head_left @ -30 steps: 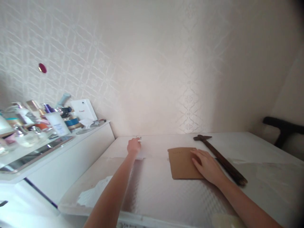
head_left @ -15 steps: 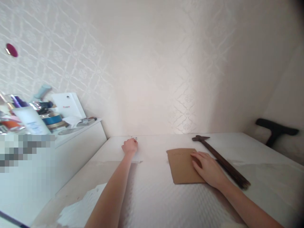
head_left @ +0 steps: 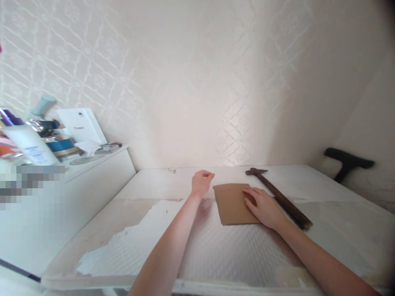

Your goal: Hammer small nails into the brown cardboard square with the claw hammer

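The wall (head_left: 92, 61) is cream-white with an embossed lattice of small flowers. Lower centre, the table (head_left: 216, 255) is white with a fine diamond texture and a worn beige patch to the left. On it lie a plain tan card (head_left: 231, 201) and a dark brown hammer (head_left: 277, 195). At the left are a white cabinet (head_left: 98, 176), a white box (head_left: 82, 125) with a small red mark, and a blue tin (head_left: 60, 144).

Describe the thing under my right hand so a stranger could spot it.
On the white table, look near the middle, just left of the long dark hammer. The right hand lies on a flat brown card there. It is the only tan rectangle on that pale top.
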Demonstrator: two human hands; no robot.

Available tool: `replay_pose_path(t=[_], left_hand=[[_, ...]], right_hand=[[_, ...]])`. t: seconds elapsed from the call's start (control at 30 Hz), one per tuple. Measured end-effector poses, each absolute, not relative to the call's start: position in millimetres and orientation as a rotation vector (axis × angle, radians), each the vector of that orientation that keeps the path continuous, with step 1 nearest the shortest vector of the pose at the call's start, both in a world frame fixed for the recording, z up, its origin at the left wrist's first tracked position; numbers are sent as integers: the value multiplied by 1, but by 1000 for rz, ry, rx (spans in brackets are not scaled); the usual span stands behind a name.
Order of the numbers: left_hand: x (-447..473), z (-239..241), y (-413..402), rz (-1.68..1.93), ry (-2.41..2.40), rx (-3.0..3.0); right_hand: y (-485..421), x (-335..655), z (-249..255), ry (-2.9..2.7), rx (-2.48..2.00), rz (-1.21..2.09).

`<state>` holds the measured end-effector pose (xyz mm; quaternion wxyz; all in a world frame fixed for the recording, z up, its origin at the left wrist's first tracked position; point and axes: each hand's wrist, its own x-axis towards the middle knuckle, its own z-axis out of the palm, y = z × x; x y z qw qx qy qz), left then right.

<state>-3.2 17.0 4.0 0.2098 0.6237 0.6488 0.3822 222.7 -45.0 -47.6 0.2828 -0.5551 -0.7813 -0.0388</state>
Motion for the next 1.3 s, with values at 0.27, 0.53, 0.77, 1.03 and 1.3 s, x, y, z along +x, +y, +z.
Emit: replay_pose_path(t=[0.27, 0.53, 0.77, 1.03, 1.3], left_hand=[[21, -12, -2, 1000, 1574, 1876], [8, -16, 5, 966, 1559, 1833], [13, -13, 1, 856, 1589, 1819], [11, -8, -2, 818, 1592, 1839], [11, -10, -3, 812, 1595, 1878]], right_hand=[[-43, 228, -41, -2172, -1504, -162], [-4, 251, -13, -1900, -1954, -539], [-3, 273, -30, -1888, -2196, -376], [-5, 278, -28, -1924, -2138, -347], [-5, 279, -29, -1924, -2150, -360]])
